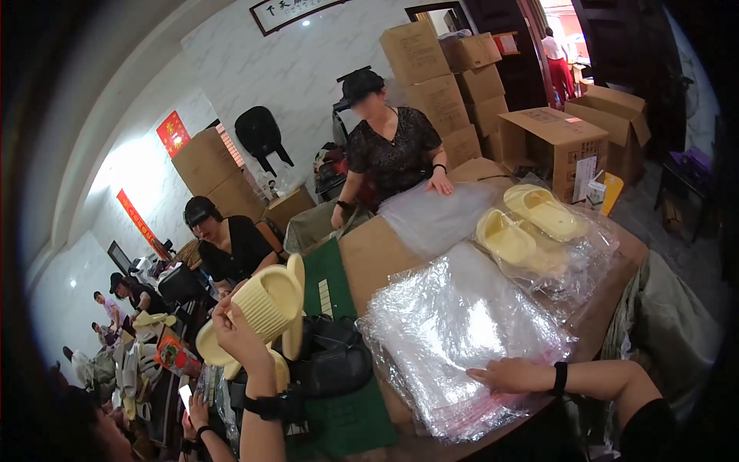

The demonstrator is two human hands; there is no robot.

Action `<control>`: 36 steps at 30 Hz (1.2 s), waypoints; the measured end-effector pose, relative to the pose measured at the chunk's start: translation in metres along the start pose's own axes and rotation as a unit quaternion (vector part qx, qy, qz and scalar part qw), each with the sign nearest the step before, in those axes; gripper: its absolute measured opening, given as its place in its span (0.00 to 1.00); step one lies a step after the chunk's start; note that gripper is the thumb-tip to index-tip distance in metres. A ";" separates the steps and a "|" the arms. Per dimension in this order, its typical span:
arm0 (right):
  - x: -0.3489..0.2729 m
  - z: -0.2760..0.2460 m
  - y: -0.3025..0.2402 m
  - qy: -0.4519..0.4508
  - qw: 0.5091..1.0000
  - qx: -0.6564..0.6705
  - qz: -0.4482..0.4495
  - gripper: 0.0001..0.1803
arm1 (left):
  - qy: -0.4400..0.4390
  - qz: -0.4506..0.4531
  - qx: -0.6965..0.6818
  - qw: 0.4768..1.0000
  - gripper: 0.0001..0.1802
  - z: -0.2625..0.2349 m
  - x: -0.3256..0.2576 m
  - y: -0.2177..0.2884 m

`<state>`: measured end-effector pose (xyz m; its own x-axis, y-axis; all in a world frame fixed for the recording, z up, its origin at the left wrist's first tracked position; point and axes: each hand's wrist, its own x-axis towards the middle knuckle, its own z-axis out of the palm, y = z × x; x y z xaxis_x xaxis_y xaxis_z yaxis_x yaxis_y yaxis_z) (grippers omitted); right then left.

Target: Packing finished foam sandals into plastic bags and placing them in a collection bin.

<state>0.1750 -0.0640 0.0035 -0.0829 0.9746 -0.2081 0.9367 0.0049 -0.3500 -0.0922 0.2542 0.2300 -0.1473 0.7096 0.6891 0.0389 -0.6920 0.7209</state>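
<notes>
Left hand (242,337) grasps ribbed pale-yellow slide slipper (268,308); right hand (509,377), unclenched, rests on stacked clear plastic bags (450,323).

Black characters (271,11) on a framed wall sign (308,9)

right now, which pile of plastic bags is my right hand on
The shiny pile nearer you, under your right hand; the cloudier pile lies under a co-worker's hand.
</notes>
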 end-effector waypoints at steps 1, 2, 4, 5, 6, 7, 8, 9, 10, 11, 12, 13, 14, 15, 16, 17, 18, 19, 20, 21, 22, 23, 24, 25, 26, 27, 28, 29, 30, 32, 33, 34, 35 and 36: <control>0.000 0.001 0.001 0.000 1.000 -0.001 0.000 0.41 | 0.001 0.000 -0.001 1.000 0.11 0.006 -0.009 0.011; 0.000 0.002 0.002 0.009 1.000 0.010 -0.004 0.41 | -0.020 -0.007 -0.058 0.998 0.12 0.013 -0.021 0.023; 0.000 0.004 0.003 0.017 1.000 0.024 -0.011 0.41 | -0.067 -0.052 -0.146 0.986 0.17 0.027 -0.050 0.052; -0.002 0.002 0.003 0.020 0.999 0.026 -0.012 0.41 | -0.093 -0.093 -0.181 0.975 0.20 0.033 -0.066 0.069; -0.002 0.001 0.003 0.023 0.999 0.028 -0.015 0.41 | -0.122 -0.148 -0.235 0.953 0.22 0.040 -0.083 0.086; 0.000 0.001 0.005 0.019 0.999 0.031 -0.016 0.41 | -0.150 -0.204 -0.285 0.925 0.25 0.046 -0.099 0.101; 0.001 0.000 0.006 0.006 0.999 0.029 -0.014 0.41 | -0.186 -0.258 -0.314 0.895 0.27 0.047 -0.114 0.113; 0.003 0.002 0.008 -0.010 0.999 0.028 -0.012 0.41 | -0.221 -0.312 -0.340 0.859 0.29 0.048 -0.130 0.121; 0.005 0.001 0.009 0.017 0.999 0.020 -0.039 0.42 | -0.246 -0.344 -0.339 0.840 0.31 0.051 -0.145 0.123; 0.005 -0.002 0.004 -0.006 0.999 0.041 0.003 0.41 | -0.271 -0.375 -0.338 0.820 0.33 0.054 -0.161 0.125; 0.006 -0.002 0.005 -0.005 1.000 0.026 0.001 0.42 | -0.281 -0.415 -0.370 0.782 0.35 0.059 -0.174 0.129; 0.006 -0.001 0.006 -0.004 1.000 0.011 -0.001 0.42 | -0.289 -0.454 -0.400 0.742 0.37 0.062 -0.186 0.132; 0.003 -0.002 0.005 -0.007 1.000 0.015 0.002 0.42 | -0.315 -0.492 -0.407 0.703 0.40 0.067 -0.193 0.123; 0.001 -0.004 0.005 0.002 1.000 0.007 0.000 0.38 | -0.316 -0.496 -0.405 0.700 0.40 0.074 -0.199 0.118; 0.000 -0.005 0.005 0.011 1.000 0.001 -0.006 0.35 | -0.369 -0.504 -0.387 0.679 0.39 0.084 -0.203 0.115; 0.001 -0.010 0.004 0.009 1.000 0.006 -0.007 0.35 | -0.420 -0.509 -0.368 0.655 0.39 0.092 -0.207 0.107; 0.003 -0.013 -0.002 0.033 0.999 0.029 -0.008 0.28 | -0.491 -0.484 -0.337 0.641 0.36 0.096 -0.213 0.084; 0.000 -0.013 -0.002 0.060 0.997 0.052 0.001 0.22 | -0.496 -0.487 -0.338 0.635 0.36 0.098 -0.215 0.077; 0.006 0.020 0.019 0.112 0.992 0.043 -0.031 0.15 | -0.564 -0.458 -0.225 0.650 0.35 0.096 -0.214 0.072; 0.006 0.022 0.019 0.112 0.992 0.046 -0.025 0.15 | -0.621 -0.418 -0.107 0.655 0.34 0.095 -0.213 0.067; 0.008 0.022 0.016 0.107 0.982 0.152 0.029 0.16 | -0.598 -0.405 -0.077 0.687 0.29 0.085 -0.211 0.081; 0.009 0.023 0.016 0.101 0.958 0.256 0.081 0.16 | -0.603 -0.405 -0.076 0.684 0.29 0.077 -0.214 0.070; 0.009 0.024 0.016 0.102 0.957 0.258 0.083 0.16 | -0.615 -0.164 0.007 0.771 0.27 0.063 -0.217 0.051; 0.010 0.027 0.018 0.091 0.983 0.152 0.054 0.17 | -0.583 0.089 0.089 0.802 0.26 0.051 -0.220 0.036; 0.011 0.031 0.020 0.079 0.995 0.046 0.024 0.18 | -0.587 0.089 0.089 0.799 0.26 0.042 -0.221 0.027; 0.013 0.034 0.022 0.080 0.995 0.053 0.027 0.18 | -0.548 0.162 0.158 0.805 0.24 0.033 -0.220 0.018; 0.012 0.034 0.026 0.089 0.994 0.055 0.017 0.19 | -0.503 0.236 0.222 0.801 0.22 0.027 -0.223 0.010; 0.011 0.039 0.030 0.099 0.993 0.058 0.008 0.20 | -0.509 0.238 0.220 0.797 0.22 0.022 -0.227 0.001; 0.010 0.049 0.037 0.138 0.990 0.022 -0.012 0.20 | -0.541 0.130 0.185 0.810 0.22 0.019 -0.231 -0.010; 0.010 0.034 0.023 0.130 0.991 0.030 -0.017 0.21 | -0.593 -0.035 0.098 0.798 0.22 -0.002 -0.234 -0.063; 0.007 0.027 0.022 0.121 0.992 0.036 -0.007 0.21 | -0.598 -0.032 0.098 0.795 0.22 -0.005 -0.238 -0.062; 0.006 0.024 0.025 0.125 0.991 0.040 -0.002 0.21 | -0.535 0.024 0.171 0.827 0.23 -0.006 -0.244 -0.060; 0.004 0.022 0.030 0.083 0.993 0.078 -0.016 0.23 | -0.464 0.080 0.241 0.849 0.24 -0.005 -0.250 -0.058; 0.003 0.020 0.031 0.041 0.992 0.114 -0.035 0.26 | -0.428 0.111 0.351 0.826 0.29 -0.005 -0.250 -0.046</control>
<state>0.1964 -0.0654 -0.0266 -0.1075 0.9888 -0.1036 0.8272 0.0311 -0.5611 -0.0623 0.1077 0.0238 0.6800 0.6187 0.3935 0.5795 -0.7823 0.2285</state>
